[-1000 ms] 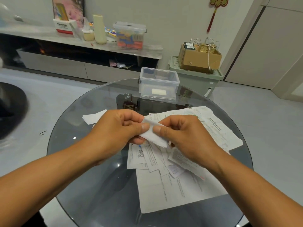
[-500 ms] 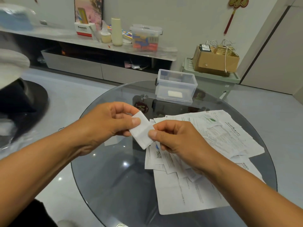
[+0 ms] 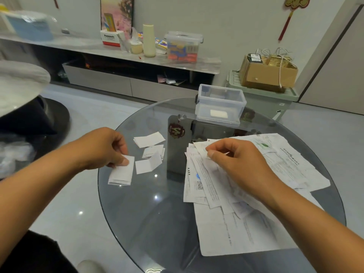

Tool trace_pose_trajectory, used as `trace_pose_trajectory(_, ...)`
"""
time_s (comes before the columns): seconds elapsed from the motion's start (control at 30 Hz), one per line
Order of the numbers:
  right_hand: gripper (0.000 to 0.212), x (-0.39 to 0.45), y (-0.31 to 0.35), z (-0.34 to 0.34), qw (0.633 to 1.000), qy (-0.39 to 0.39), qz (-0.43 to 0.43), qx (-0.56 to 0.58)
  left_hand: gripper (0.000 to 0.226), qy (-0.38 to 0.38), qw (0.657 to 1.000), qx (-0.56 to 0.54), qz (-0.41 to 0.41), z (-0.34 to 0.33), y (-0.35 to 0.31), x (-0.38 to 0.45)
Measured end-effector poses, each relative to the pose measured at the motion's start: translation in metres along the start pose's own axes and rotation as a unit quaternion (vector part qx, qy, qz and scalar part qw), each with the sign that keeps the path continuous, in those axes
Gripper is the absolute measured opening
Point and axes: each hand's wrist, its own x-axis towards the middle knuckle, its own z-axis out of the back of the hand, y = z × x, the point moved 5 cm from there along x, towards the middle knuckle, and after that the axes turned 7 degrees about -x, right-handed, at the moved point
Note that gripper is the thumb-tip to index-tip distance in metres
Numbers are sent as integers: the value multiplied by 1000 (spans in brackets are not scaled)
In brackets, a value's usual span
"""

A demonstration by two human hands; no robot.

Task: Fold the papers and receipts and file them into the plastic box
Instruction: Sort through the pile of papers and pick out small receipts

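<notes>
My left hand [image 3: 106,149] pinches a small folded white receipt [image 3: 122,173] at the left edge of the round glass table [image 3: 149,213]. Beside it lie three folded receipts [image 3: 149,152]. My right hand [image 3: 236,162] pinches the top edge of a long receipt [image 3: 204,174] on the loose pile of papers and receipts [image 3: 246,223] that covers the table's right half. A clear plastic box [image 3: 220,104] stands open at the far edge with one folded white slip inside.
Under the glass a dark table base [image 3: 177,150] shows through. A black stool base [image 3: 29,119] sits at the left. Behind are a low shelf [image 3: 118,54] with containers and a cardboard box [image 3: 267,73] on a green bin.
My hands have parted. The left carried the folded receipt left and down to the table edge near the other folded ones; the right let go of it and took a receipt from the pile.
</notes>
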Motion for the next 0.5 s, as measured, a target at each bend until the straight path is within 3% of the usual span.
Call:
trace_pose_trajectory(0.23,16,7,-15,22,987,-25,-29,-157,27,-74,995,61,-40,-5,-11,6)
trace_pose_trajectory(0.37,19,8,-24,36,984,-11,-63,-168,21,-114,985,84,-99,-11,-27,5)
trace_pose_trajectory(0.5,32,7,-32,37,982,35,-86,-163,14,-190,951,138,-199,-21,-51,-6)
